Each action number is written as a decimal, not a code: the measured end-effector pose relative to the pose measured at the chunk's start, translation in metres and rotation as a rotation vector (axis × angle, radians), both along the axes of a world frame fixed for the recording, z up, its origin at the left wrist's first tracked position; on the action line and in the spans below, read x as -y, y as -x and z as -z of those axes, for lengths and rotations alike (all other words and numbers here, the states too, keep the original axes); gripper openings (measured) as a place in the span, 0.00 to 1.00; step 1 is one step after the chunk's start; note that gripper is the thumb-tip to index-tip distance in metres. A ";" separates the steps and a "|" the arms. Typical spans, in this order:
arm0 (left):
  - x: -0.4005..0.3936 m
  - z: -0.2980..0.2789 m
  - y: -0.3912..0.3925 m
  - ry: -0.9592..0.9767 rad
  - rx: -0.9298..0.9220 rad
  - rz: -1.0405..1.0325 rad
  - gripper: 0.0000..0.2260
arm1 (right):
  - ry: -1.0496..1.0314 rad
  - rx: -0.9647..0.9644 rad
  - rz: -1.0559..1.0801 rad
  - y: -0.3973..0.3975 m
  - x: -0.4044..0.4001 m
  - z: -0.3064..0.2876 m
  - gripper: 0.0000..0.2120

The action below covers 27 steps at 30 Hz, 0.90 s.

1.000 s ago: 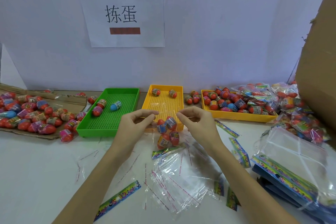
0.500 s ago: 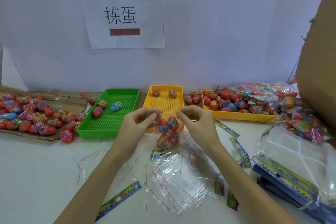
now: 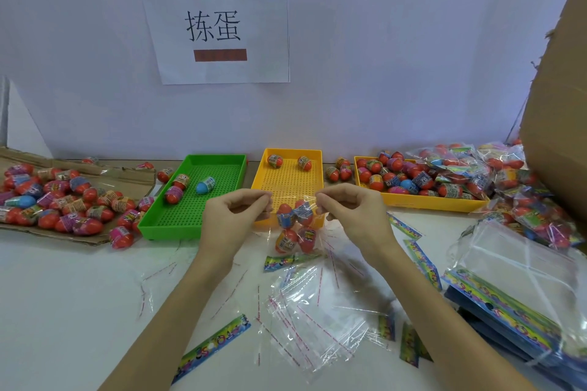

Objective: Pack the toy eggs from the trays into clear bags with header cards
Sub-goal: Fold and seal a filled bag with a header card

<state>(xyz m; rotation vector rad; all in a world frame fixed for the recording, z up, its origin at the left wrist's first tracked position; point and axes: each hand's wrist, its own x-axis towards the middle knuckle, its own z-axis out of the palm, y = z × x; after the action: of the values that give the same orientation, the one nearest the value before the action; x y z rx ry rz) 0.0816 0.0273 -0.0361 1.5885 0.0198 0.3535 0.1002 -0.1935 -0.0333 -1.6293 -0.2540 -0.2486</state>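
Holding a clear bag up by its open top, left hand pinching one corner and right hand pinching the other, fingers of both curled tight on the film; four toy eggs hanging inside, two above two, header card folded at the bottom end just above the table; hovering in front of the yellow tray, with two eggs left at its far end, and beside the green tray with three more. Judging the risks: slipping of thin film from either pinch, tipping the mouth and spilling eggs onto the loose empty bags below; uneven pull skewing the seal, or letting the adhesive strip catch on itself or a fingertip; sealing crooked over an egg riding high near the mouth. Cannot tell whether the strip's liner is off yet.
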 end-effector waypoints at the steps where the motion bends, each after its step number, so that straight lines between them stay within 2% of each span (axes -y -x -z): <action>1: 0.000 -0.001 0.000 0.060 -0.028 0.019 0.06 | -0.031 -0.005 -0.009 0.000 0.002 -0.002 0.03; 4: -0.001 -0.003 0.000 0.129 -0.044 0.093 0.06 | -0.063 -0.003 -0.023 -0.001 0.006 -0.006 0.05; 9: -0.004 -0.004 0.000 0.109 -0.014 0.183 0.08 | -0.035 -0.010 -0.061 0.000 0.014 -0.011 0.07; 15: -0.006 -0.007 0.000 0.015 0.055 0.197 0.10 | 0.012 0.004 -0.078 0.001 0.017 -0.013 0.06; 27: -0.011 -0.007 0.000 -0.044 0.180 0.209 0.12 | 0.115 0.064 -0.096 0.002 0.020 -0.016 0.14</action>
<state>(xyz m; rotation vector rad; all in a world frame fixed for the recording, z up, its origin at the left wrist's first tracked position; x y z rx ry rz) 0.0818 0.0379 -0.0291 1.5803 -0.2920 0.3340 0.0978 -0.2130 -0.0175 -1.7198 -0.4007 -0.2167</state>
